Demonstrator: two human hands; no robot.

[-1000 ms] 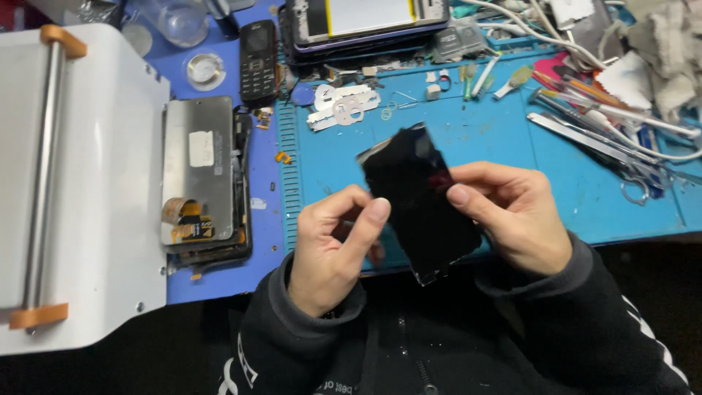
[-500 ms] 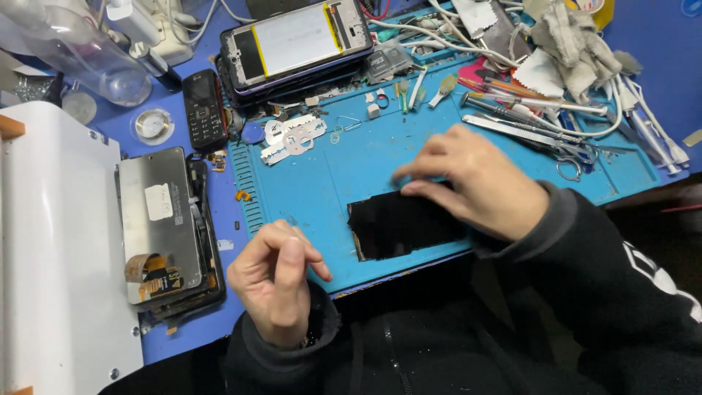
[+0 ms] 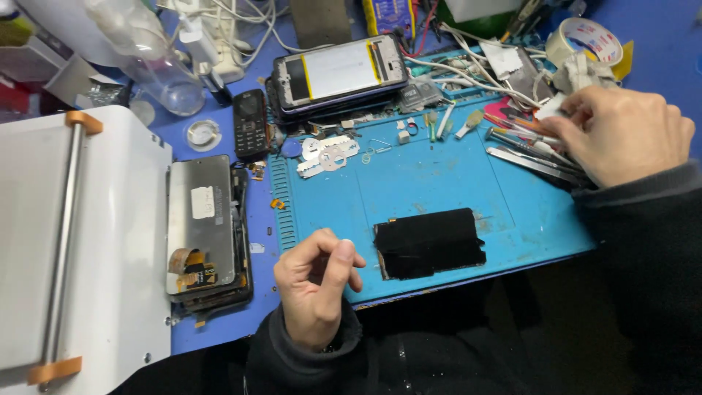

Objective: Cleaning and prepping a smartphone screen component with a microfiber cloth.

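A black phone screen panel [image 3: 430, 242] lies flat on the blue work mat [image 3: 409, 183] near its front edge, touched by neither hand. My left hand [image 3: 316, 287] rests loosely curled just left of the panel, thumb against forefinger; nothing is visible in it. My right hand [image 3: 623, 133] reaches to the mat's right side, over a cluster of tweezers and metal tools [image 3: 528, 150], fingers bent down among them. Whether it grips one is hidden.
A white machine with a metal roller [image 3: 69, 234] stands at the left, a stack of screen assemblies [image 3: 205, 227] beside it. At the back lie an opened phone [image 3: 338, 73], a small black keypad phone [image 3: 250, 123], a plastic bottle [image 3: 157, 62], cables and a tape roll [image 3: 585, 40].
The black panel went from held in both hands to lying on the mat. My right hand left it and moved right to the tools. My left hand drew back beside it.
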